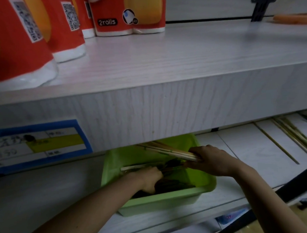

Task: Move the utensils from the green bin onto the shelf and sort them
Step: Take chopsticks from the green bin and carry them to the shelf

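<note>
Bundle of pale wooden chopsticks (172, 152) is gripped in the curled right hand (213, 159), over the green plastic bin (164, 197) on the pale lower shelf (248, 147). Left hand (150, 178) is buried among dark utensils (172, 184) inside the bin; grasp cannot be told. Loose wooden sticks (292, 137) are laid on the shelf, right of the bin.

head view | head-worn | faces forward-down | close to shelf edge (166, 105) | single view
</note>
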The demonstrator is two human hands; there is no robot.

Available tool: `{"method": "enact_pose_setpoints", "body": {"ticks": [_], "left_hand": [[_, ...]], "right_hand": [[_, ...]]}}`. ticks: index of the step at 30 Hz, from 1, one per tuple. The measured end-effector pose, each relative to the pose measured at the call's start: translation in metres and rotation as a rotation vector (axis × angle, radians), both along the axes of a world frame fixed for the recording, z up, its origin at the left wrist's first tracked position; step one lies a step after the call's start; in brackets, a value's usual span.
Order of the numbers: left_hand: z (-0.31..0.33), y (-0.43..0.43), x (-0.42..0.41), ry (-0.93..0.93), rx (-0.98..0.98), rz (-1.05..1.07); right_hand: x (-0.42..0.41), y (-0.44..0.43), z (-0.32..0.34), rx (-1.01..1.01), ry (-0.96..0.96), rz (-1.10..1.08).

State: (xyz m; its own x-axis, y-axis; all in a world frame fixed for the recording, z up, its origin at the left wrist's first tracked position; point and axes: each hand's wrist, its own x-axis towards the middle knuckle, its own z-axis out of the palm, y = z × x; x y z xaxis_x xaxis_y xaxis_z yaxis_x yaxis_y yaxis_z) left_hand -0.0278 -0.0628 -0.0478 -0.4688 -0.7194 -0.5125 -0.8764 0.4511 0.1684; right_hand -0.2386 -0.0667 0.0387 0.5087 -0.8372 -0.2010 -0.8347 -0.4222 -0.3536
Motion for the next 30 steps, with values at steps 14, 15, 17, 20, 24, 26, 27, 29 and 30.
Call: {"method": "enact_pose_setpoints", "body": {"ticks": [14, 15, 17, 20, 24, 26, 27, 29, 30], "left_hand": [[-0.006, -0.002, -0.001, -0.125, -0.002, -0.150], [-0.007, -0.002, 0.000, -0.148, -0.028, -0.167], [-0.011, -0.004, 0.001, -0.143, -0.065, -0.165], [-0.012, -0.005, 0.001, -0.113, -0.100, -0.162], [-0.009, -0.005, 0.000, -0.117, -0.085, -0.160], [-0.007, -0.005, 0.001, -0.138, -0.057, -0.159], [-0.006, -0.005, 0.002, -0.148, -0.044, -0.164], [-0.005, -0.006, 0.004, -0.154, -0.030, -0.183], [-0.004, -0.006, 0.005, -0.150, -0.029, -0.193]], "right_hand": [[0.001, -0.001, 0.000, -0.004, 0.033, 0.000], [0.001, -0.001, 0.000, -0.002, 0.040, 0.002], [0.001, -0.001, 0.000, -0.001, 0.053, 0.003], [0.001, -0.002, 0.000, -0.006, 0.066, 0.003], [0.001, -0.002, 0.000, -0.006, 0.052, 0.006], [0.001, -0.001, 0.000, -0.002, 0.043, 0.000], [0.001, -0.001, 0.000, -0.003, 0.040, -0.003], [0.001, -0.001, 0.000, -0.003, 0.039, -0.011], [0.001, 0.000, 0.000, 0.000, 0.037, -0.013]]}}
